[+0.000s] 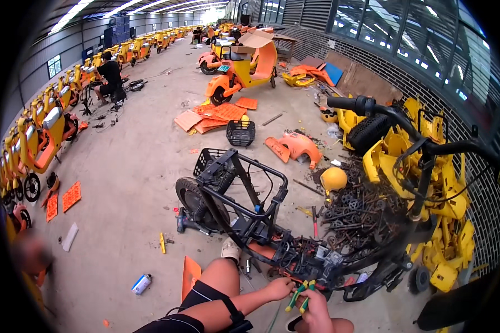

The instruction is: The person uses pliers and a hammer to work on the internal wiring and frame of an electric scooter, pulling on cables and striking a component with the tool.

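Right hand (316, 312) gripping green-handled pliers (299, 294), black tubular frame (244, 205)

Bright daylight, ceiling strips; fisheye bending, dark rim, blurred lower-left.

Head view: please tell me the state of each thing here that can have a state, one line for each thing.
Black bike frame: stripped of its panels, lying on its side on the floor.
Green-handled pliers: held in the right hand, handles spread apart.
Left hand: closed on parts at the frame.
Black basket: upright on the floor.
Spray can: lying on its side.
Orange scooter: standing upright.
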A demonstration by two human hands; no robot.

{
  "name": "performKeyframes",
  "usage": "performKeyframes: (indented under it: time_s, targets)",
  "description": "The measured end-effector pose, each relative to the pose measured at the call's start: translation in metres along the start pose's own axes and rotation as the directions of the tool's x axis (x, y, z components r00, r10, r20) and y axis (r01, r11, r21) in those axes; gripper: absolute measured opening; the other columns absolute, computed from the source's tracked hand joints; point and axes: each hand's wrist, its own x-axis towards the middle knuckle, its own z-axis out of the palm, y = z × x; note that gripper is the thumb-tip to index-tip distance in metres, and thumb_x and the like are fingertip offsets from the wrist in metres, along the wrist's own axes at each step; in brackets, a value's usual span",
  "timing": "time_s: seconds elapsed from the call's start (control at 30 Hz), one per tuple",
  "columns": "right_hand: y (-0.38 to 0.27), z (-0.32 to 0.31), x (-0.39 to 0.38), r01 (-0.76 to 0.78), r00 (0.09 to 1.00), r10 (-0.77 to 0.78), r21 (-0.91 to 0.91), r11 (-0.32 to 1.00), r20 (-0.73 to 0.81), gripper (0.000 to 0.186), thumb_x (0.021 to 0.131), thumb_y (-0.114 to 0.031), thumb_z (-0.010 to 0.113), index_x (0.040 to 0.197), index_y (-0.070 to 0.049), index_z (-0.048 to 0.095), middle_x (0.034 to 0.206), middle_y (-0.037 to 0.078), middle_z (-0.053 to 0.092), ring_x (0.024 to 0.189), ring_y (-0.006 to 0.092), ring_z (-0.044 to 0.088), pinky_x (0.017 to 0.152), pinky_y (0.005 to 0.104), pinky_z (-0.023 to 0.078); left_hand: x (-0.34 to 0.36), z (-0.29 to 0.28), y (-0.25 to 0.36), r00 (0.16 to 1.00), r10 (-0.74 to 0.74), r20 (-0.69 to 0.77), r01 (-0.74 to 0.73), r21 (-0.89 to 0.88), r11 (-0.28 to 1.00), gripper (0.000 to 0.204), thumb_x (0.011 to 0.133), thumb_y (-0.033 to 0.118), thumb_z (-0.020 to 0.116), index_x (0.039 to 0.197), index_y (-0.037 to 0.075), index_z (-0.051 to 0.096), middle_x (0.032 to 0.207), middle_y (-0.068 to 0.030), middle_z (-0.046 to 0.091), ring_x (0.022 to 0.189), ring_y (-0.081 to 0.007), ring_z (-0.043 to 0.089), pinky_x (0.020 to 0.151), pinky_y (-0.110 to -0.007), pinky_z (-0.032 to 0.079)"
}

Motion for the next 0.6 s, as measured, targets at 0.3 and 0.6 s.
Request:
performKeyframes:
  time_s: [0.3, 0.6]
  targets:
    - [0.025, -0.027, 0.073, -0.091, 0.974, 0.059, -0.143, 0.985, -0.218, 0.012, 0.083, -0.001, 0.053, 0.095, 0.002, 0.055, 0.083, 0.014, 0.062, 0.075, 0.0308, 0.067, 0.066, 0.0437, 0.055, -0.008, -0.010, 0.002, 0.969, -0.149, -0.196, 0.170, 0.095, 0.981, 0.039, 0.086, 0.039, 0.051, 0.092, 0.005, 0.070, 0.093, -0.0183, 0.070, 0.091, -0.0378, 0.065, 0.082, -0.044, 0.050]
    - [0.043, -0.026, 0.101, -0.080, 0.986, 0.064, -0.103, 0.991, -0.154, 0.017, 0.084, 0.001, 0.052, 0.100, 0.007, 0.051, 0.087, 0.018, 0.064, 0.077, 0.0324, 0.068, 0.069, 0.0445, 0.057, -0.052, -0.053, 0.021, 0.943, -0.236, -0.235, 0.255, 0.054, 0.966, 0.041, 0.080, 0.043, 0.058, 0.090, 0.005, 0.072, 0.085, -0.0178, 0.069, 0.083, -0.0349, 0.066, 0.078, -0.041, 0.051]
